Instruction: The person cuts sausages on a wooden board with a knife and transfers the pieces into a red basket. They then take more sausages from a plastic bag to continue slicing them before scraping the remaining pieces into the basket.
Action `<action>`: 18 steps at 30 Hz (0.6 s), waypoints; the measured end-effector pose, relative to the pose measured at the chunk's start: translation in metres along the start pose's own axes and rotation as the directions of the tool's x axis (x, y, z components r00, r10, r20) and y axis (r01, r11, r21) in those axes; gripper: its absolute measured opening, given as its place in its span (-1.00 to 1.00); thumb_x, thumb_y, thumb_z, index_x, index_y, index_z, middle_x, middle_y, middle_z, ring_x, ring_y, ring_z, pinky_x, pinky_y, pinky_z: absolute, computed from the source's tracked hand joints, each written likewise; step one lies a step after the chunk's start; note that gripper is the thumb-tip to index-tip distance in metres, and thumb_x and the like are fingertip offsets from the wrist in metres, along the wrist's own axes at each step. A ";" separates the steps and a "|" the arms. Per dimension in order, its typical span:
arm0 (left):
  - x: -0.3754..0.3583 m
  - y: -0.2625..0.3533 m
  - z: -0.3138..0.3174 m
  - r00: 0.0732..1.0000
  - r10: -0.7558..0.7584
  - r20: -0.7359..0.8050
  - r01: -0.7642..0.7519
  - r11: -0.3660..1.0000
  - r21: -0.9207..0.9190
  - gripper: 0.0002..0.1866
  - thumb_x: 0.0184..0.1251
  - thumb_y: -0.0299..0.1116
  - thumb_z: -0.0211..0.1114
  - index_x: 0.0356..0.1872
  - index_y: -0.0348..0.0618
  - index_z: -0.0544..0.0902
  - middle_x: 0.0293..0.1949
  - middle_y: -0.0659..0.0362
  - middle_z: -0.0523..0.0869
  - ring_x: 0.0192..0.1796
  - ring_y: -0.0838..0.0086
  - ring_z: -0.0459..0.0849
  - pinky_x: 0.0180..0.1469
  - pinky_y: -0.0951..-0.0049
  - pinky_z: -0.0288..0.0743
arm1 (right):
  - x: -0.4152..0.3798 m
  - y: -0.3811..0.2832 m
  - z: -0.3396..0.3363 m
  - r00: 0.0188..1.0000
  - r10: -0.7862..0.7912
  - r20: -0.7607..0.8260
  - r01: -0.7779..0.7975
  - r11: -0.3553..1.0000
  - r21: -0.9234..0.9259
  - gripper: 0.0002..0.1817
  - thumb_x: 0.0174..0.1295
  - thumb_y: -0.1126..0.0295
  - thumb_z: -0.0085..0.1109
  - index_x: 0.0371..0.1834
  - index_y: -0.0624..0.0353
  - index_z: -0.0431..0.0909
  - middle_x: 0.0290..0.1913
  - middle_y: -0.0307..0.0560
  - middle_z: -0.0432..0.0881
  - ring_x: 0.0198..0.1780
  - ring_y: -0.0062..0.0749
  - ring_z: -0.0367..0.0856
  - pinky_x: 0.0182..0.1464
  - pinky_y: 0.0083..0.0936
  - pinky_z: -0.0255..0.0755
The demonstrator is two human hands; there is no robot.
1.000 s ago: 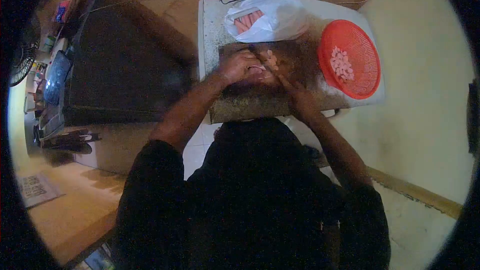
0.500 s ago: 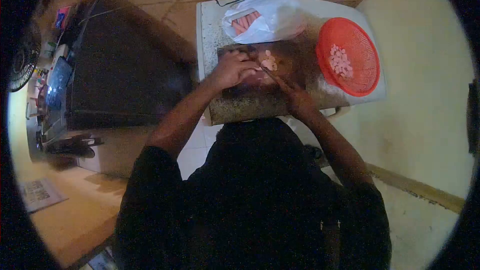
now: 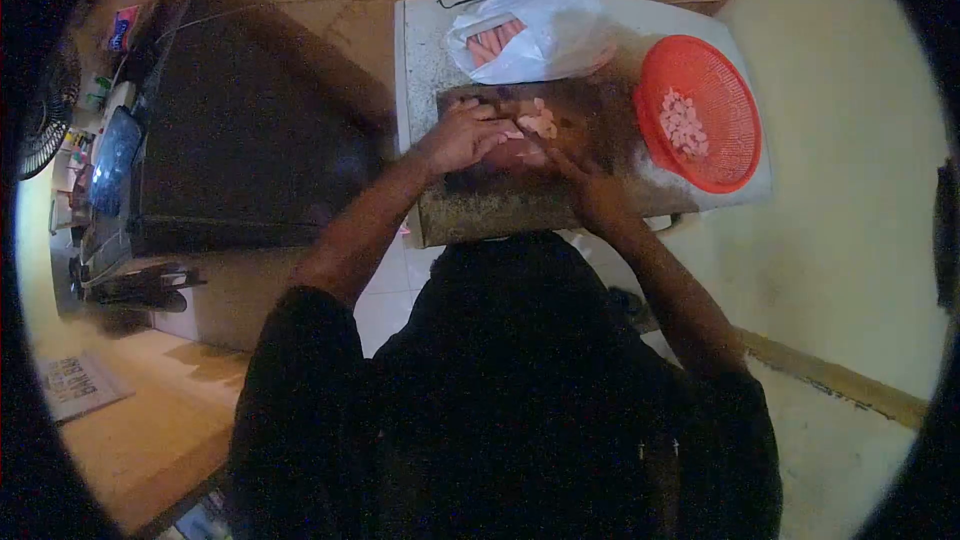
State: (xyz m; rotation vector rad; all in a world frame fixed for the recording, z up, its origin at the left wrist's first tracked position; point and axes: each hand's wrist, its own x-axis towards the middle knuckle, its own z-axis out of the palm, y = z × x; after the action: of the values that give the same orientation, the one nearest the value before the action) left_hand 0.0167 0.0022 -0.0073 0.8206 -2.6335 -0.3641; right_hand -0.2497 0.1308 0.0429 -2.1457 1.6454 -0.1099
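My left hand (image 3: 468, 140) is closed on a pink sausage-like piece (image 3: 512, 134) over the dark cutting board (image 3: 590, 120). My right hand (image 3: 595, 190) grips a knife (image 3: 545, 147), its dim blade pointing up and left to the piece beside my left fingers. Small cut pieces (image 3: 540, 120) lie on the board just past the blade. A white plastic bag (image 3: 560, 30) holding several long pink sausages (image 3: 495, 40) lies behind the board. To the right, a red plastic basket (image 3: 745, 130) contains many cut pieces (image 3: 683, 125).
The board rests on a worn white table (image 3: 425, 40). A large dark surface (image 3: 250, 130) stands on the left, with a fan (image 3: 45, 125) beyond it. A wooden surface with a paper (image 3: 85, 385) is at lower left. Cables run behind the table.
The knife and my right hand have shifted slightly at the cut pieces. My left hand keeps nearly the same place. The view has moved a little.
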 end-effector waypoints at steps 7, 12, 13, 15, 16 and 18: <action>-0.003 0.005 -0.004 0.998 0.004 -0.064 -0.009 0.997 -0.070 -0.72 0.44 -0.17 0.18 0.09 0.15 0.69 -0.20 0.11 0.60 -0.02 0.15 0.55 0.16 0.05 0.33 | -0.002 -0.002 0.005 0.999 -0.026 -0.024 0.027 0.998 0.056 -0.22 0.25 0.46 0.07 0.56 -0.32 0.10 0.24 0.44 0.41 -0.07 0.31 0.66 -0.10 0.09 0.61; -0.004 0.003 0.003 0.994 0.021 -0.106 -0.023 0.999 -0.022 -0.74 0.39 -0.15 0.25 -0.02 0.05 0.74 -0.13 0.18 0.66 -0.01 0.21 0.57 0.09 0.15 0.37 | -0.001 -0.004 0.010 1.000 -0.022 -0.018 0.022 1.000 0.007 -0.16 0.21 0.54 0.07 0.57 -0.33 0.08 0.34 0.33 0.38 0.08 0.27 0.62 0.03 0.00 0.59; -0.004 0.001 0.001 0.995 0.020 -0.096 -0.023 0.999 -0.033 -0.74 0.39 -0.15 0.25 -0.02 0.06 0.74 -0.14 0.18 0.66 -0.01 0.21 0.58 0.08 0.16 0.37 | 0.000 -0.005 0.010 1.000 -0.003 -0.005 0.003 1.000 0.002 -0.10 0.18 0.59 0.08 0.59 -0.33 0.05 0.39 0.27 0.37 0.15 0.25 0.60 0.09 -0.04 0.57; -0.006 0.003 0.001 0.994 0.009 -0.111 -0.010 1.000 -0.006 -0.75 0.39 -0.16 0.25 -0.03 0.06 0.75 -0.13 0.19 0.67 -0.01 0.22 0.58 0.09 0.17 0.37 | 0.007 -0.003 0.019 1.000 -0.026 -0.012 0.025 0.999 -0.026 -0.11 0.19 0.57 0.10 0.59 -0.33 0.05 0.39 0.25 0.37 0.17 0.27 0.58 0.11 -0.04 0.57; -0.006 0.005 0.001 0.993 0.006 -0.118 -0.005 1.000 0.005 -0.75 0.39 -0.16 0.25 -0.04 0.06 0.75 -0.12 0.19 0.68 -0.01 0.23 0.59 0.09 0.17 0.37 | 0.007 0.000 0.020 1.000 -0.014 0.009 0.015 1.000 -0.024 -0.12 0.20 0.56 0.10 0.59 -0.33 0.04 0.40 0.24 0.35 0.18 0.27 0.57 0.13 -0.04 0.56; -0.005 0.008 -0.003 0.988 0.031 -0.153 -0.036 0.999 -0.031 -0.76 0.38 -0.17 0.25 -0.06 0.03 0.75 -0.10 0.20 0.68 0.01 0.25 0.59 0.11 0.16 0.37 | 0.004 -0.008 0.003 0.997 0.029 0.074 -0.029 1.000 -0.001 -0.12 0.22 0.55 0.12 0.59 -0.33 0.04 0.43 0.23 0.30 0.21 0.29 0.54 0.15 -0.05 0.55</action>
State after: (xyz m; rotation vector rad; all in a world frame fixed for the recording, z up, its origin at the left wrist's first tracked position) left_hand 0.0177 0.0110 -0.0034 0.7607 -2.4891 -0.3222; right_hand -0.2402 0.1298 0.0422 -2.0995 1.6339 -0.0220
